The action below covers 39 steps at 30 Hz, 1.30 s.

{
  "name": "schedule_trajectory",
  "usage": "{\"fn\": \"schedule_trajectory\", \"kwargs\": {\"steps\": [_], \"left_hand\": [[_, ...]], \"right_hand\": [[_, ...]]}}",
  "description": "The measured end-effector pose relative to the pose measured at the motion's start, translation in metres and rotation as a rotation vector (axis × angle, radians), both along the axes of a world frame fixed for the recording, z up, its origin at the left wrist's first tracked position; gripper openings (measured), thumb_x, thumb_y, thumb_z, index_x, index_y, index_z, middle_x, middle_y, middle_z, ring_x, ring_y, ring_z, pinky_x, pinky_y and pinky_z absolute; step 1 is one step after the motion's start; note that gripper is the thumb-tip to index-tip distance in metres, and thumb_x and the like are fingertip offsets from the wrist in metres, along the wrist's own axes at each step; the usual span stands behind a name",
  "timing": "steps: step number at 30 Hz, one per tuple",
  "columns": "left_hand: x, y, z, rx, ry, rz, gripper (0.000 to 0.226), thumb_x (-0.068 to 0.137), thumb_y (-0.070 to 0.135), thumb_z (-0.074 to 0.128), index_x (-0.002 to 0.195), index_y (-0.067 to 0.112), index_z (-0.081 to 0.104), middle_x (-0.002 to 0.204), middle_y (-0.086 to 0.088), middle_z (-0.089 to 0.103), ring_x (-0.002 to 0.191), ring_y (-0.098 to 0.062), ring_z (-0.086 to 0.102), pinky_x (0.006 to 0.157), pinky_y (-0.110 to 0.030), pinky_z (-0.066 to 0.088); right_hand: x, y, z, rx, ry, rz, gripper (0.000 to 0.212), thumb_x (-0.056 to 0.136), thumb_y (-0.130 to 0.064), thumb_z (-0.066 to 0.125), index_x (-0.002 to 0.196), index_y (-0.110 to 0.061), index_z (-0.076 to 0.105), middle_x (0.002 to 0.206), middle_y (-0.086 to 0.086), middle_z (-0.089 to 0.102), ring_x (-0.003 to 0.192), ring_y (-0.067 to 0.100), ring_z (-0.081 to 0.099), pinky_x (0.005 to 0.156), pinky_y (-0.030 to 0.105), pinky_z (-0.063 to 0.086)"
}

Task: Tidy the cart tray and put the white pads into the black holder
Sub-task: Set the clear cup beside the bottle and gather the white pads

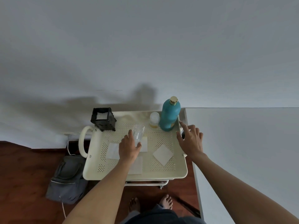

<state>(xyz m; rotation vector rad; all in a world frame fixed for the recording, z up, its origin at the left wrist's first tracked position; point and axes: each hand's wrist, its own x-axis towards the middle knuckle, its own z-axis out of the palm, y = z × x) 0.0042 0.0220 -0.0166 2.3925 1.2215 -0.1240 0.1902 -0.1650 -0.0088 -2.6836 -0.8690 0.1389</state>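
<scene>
A cream perforated cart tray (161,172) carries several white pads: one at the left (112,150), one at the right turned like a diamond (163,154), one under my left forearm (137,165) and one behind my hand (144,143). The black holder (103,121) stands at the tray's far left corner with white pads inside. My left hand (128,147) grips a clear plastic wrapper (138,132) at mid-tray. My right hand (191,140) hovers with fingers spread over the tray's right rim, just right of the teal bottle (169,116).
A small jar with a white lid (154,120) stands beside the teal bottle at the tray's back. A white table (242,151) adjoins the cart on the right. A grey bag (68,177) lies on the wooden floor at the left. The wall is right behind the cart.
</scene>
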Motion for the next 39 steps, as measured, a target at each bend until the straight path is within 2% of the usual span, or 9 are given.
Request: {"fn": "schedule_trajectory", "kwargs": {"steps": [6, 15, 24, 27, 30, 32, 35, 39], "left_hand": [[0.013, 0.009, 0.018, 0.074, -0.153, 0.023, 0.066, 0.097, 0.03, 0.063, 0.151, 0.006, 0.033, 0.131, -0.019, 0.057, 0.116, -0.034, 0.058, 0.098, -0.042, 0.052], [0.055, 0.031, 0.039, 0.082, -0.159, -0.043, 0.063, 0.101, 0.03, 0.06, 0.153, 0.01, 0.031, 0.133, -0.019, 0.053, 0.116, -0.037, 0.06, 0.096, -0.046, 0.053], [0.089, 0.032, 0.046, -0.006, -0.271, -0.093, 0.059, 0.099, 0.016, 0.063, 0.15, 0.006, 0.035, 0.137, -0.023, 0.046, 0.124, -0.04, 0.053, 0.102, -0.048, 0.051], [0.082, 0.027, 0.041, -0.011, -0.269, -0.086, 0.066, 0.096, 0.016, 0.068, 0.151, 0.007, 0.033, 0.139, -0.022, 0.043, 0.125, -0.039, 0.051, 0.101, -0.048, 0.051], [0.065, 0.017, 0.036, 0.046, -0.236, -0.083, 0.076, 0.092, 0.021, 0.073, 0.154, 0.011, 0.03, 0.141, -0.019, 0.041, 0.122, -0.038, 0.055, 0.096, -0.047, 0.055], [0.049, 0.01, 0.031, 0.086, -0.202, -0.067, 0.08, 0.093, 0.027, 0.072, 0.156, 0.014, 0.026, 0.141, -0.018, 0.041, 0.121, -0.035, 0.055, 0.094, -0.046, 0.055], [0.02, 0.0, 0.024, 0.1, -0.157, -0.041, 0.075, 0.097, 0.033, 0.066, 0.157, 0.014, 0.025, 0.139, -0.016, 0.043, 0.122, -0.032, 0.055, 0.096, -0.044, 0.052], [-0.016, -0.009, 0.015, 0.057, -0.11, 0.01, 0.058, 0.098, 0.03, 0.064, 0.146, 0.011, 0.038, 0.134, -0.016, 0.047, 0.118, -0.032, 0.057, 0.099, -0.044, 0.051]], "right_hand": [[-0.002, 0.001, 0.002, -0.006, -0.02, -0.021, 0.055, 0.095, -0.042, 0.057, 0.147, -0.032, 0.042, 0.117, 0.008, 0.057, 0.105, 0.027, 0.053, 0.092, 0.041, 0.041], [-0.001, 0.0, 0.002, -0.032, -0.013, -0.019, 0.057, 0.096, -0.046, 0.053, 0.149, -0.032, 0.038, 0.116, 0.007, 0.057, 0.105, 0.026, 0.052, 0.092, 0.041, 0.041], [-0.001, -0.002, 0.005, -0.035, -0.02, -0.011, 0.059, 0.097, -0.048, 0.051, 0.151, -0.033, 0.034, 0.118, 0.007, 0.056, 0.105, 0.026, 0.052, 0.092, 0.04, 0.041], [-0.003, -0.003, 0.009, -0.06, -0.069, 0.004, 0.062, 0.094, -0.047, 0.057, 0.15, -0.032, 0.036, 0.127, 0.011, 0.053, 0.111, 0.029, 0.051, 0.093, 0.042, 0.042], [-0.011, -0.007, 0.013, -0.052, -0.168, 0.019, 0.064, 0.089, -0.044, 0.063, 0.147, -0.029, 0.041, 0.152, 0.014, 0.037, 0.127, 0.032, 0.045, 0.1, 0.048, 0.037], [-0.02, -0.01, 0.014, 0.015, -0.215, 0.086, 0.062, 0.088, -0.041, 0.063, 0.145, -0.027, 0.044, 0.158, 0.011, 0.03, 0.134, 0.03, 0.039, 0.104, 0.049, 0.033], [-0.034, -0.007, 0.011, 0.074, -0.234, 0.246, 0.055, 0.09, -0.038, 0.062, 0.141, -0.025, 0.048, 0.152, 0.009, 0.039, 0.133, 0.028, 0.041, 0.103, 0.049, 0.035], [-0.053, 0.006, 0.005, 0.121, -0.205, 0.352, 0.036, 0.089, -0.031, 0.069, 0.123, -0.019, 0.064, 0.133, 0.009, 0.059, 0.121, 0.03, 0.055, 0.097, 0.048, 0.044]]}}
